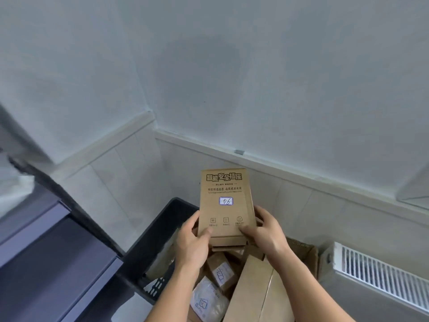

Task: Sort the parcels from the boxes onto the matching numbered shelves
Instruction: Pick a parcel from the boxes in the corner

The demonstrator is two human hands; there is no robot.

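Note:
A flat brown cardboard parcel (225, 203) with printed characters and a white label reading 06 is held up in front of the wall. My left hand (193, 238) grips its lower left edge and my right hand (264, 228) grips its lower right edge, thumbs on the front face. More thin cardboard pieces seem stacked behind and under it. Below my hands an open cardboard box (255, 289) holds other parcels, among them a small brown box (221, 271) with a label and a white plastic-wrapped parcel (207, 300) with a label.
A black plastic crate (162, 231) stands left of the cardboard box, against the tiled wall. A dark shelf unit (53, 259) fills the lower left. A white radiator (380, 273) is at the lower right. The walls meet in a corner behind.

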